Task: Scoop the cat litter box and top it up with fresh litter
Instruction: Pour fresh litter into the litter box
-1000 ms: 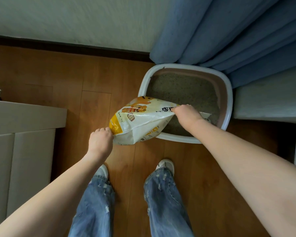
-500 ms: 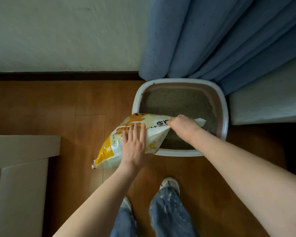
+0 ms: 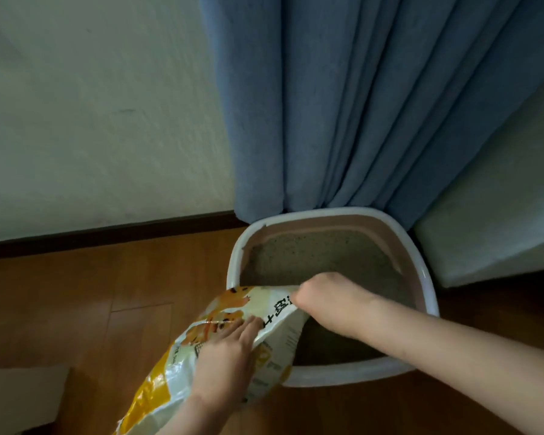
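Note:
A white litter box (image 3: pixel 427 281) with a pinkish inner wall stands on the wood floor against the curtain, filled with grey litter (image 3: pixel 321 259). A white and yellow litter bag (image 3: pixel 220 312) lies tilted over the box's near left rim, its mouth pointing into the box. My right hand (image 3: pixel 319 291) is closed on the bag's top edge at the mouth. My left hand (image 3: pixel 225 356) lies flat on the bag's upper side, fingers spread and pressing on it. The bag's mouth is hidden behind my right hand.
A blue curtain (image 3: pixel 358 105) hangs down to the box's far rim. A pale wall with a dark baseboard (image 3: pixel 107 233) runs on the left. A white ledge (image 3: pixel 490 233) sits right of the box. A beige cabinet corner (image 3: pixel 19 397) shows at lower left.
My left hand left the bag's bottom corner and now presses flat on its upper side. The view has tilted up and moved closer; the bag's tail hangs lower.

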Available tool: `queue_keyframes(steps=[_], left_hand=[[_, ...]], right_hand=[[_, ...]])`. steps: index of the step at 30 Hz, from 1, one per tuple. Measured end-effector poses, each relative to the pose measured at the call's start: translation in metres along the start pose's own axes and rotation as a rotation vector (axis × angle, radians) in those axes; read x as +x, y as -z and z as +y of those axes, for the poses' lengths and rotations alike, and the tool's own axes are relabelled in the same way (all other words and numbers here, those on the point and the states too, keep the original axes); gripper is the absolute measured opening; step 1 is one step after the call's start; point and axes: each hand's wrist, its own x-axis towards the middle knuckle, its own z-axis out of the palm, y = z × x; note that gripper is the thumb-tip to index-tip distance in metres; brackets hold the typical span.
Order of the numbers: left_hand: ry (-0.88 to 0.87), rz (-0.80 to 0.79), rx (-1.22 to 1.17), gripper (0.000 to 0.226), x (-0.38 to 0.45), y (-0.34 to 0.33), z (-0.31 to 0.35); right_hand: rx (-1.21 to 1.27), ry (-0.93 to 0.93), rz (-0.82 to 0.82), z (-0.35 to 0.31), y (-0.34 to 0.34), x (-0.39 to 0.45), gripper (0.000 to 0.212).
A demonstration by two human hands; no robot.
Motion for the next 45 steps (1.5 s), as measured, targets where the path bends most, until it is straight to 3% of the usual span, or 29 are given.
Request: queue_keyframes(steps=[2, 4, 8, 12, 17, 22, 26, 29, 31, 37, 45], left_hand=[[-0.079, 0.098, 0.057, 0.030, 0.002, -0.006, -0.003], [-0.094, 0.135, 0.095, 0.036, 0.003, -0.014, -0.009], [-0.029, 0.137, 0.165, 0.031, 0.003, -0.026, -0.023], [0.062, 0.145, 0.237, 0.041, 0.007, -0.018, -0.011], [0.185, 0.011, -0.059, 0.014, 0.017, 0.007, 0.018], [0.243, 0.015, -0.138, 0.027, 0.045, 0.010, 0.035], [0.280, 0.045, -0.102, 0.036, 0.050, 0.003, 0.033], [0.265, 0.029, -0.074, 0.032, 0.052, -0.001, 0.031], [0.242, -0.013, -0.057, 0.029, 0.054, -0.001, 0.028], [0.156, -0.019, 0.013, 0.029, 0.056, -0.007, 0.029], [0.143, -0.061, 0.098, 0.020, 0.067, -0.013, 0.031]], right_hand=[[-0.038, 0.038, 0.042, 0.006, 0.004, 0.003, 0.017], [-0.061, 0.084, 0.073, 0.012, 0.005, 0.007, 0.013], [-0.051, 0.128, 0.134, 0.023, 0.005, 0.017, 0.038], [-0.024, 0.151, 0.165, 0.030, -0.002, 0.028, 0.037], [-0.020, 0.138, 0.252, 0.035, -0.009, 0.031, 0.028], [0.097, 0.134, 0.357, 0.038, -0.023, 0.027, 0.038], [0.328, 0.059, 0.428, 0.062, -0.042, 0.023, 0.011], [0.404, -0.071, 0.351, 0.092, -0.068, 0.022, 0.016], [0.491, -0.099, 0.382, 0.105, -0.084, 0.022, 0.009], [0.642, -0.124, 0.512, 0.115, -0.096, 0.031, 0.025], [0.773, -0.145, 0.542, 0.123, -0.106, 0.046, 0.008]])
